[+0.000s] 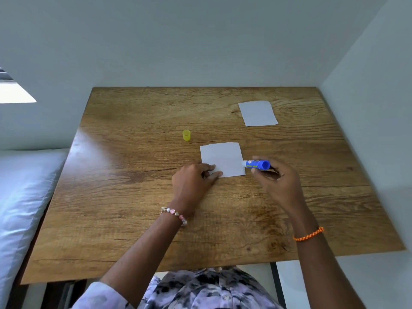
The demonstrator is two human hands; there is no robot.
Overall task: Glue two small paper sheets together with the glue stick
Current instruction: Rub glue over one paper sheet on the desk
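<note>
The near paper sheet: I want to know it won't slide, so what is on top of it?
The left hand's fingertips press the near paper sheet's lower-left corner, and the glue stick's tip meets its right edge. The corner beneath the fingers is hidden.

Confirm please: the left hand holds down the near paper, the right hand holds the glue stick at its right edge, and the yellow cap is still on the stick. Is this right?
Not quite. The head view shows the yellow cap off the glue stick, standing on the table beyond the near paper. The rest holds: the left hand holds that paper down, and the right hand holds the stick at its right edge.
</note>
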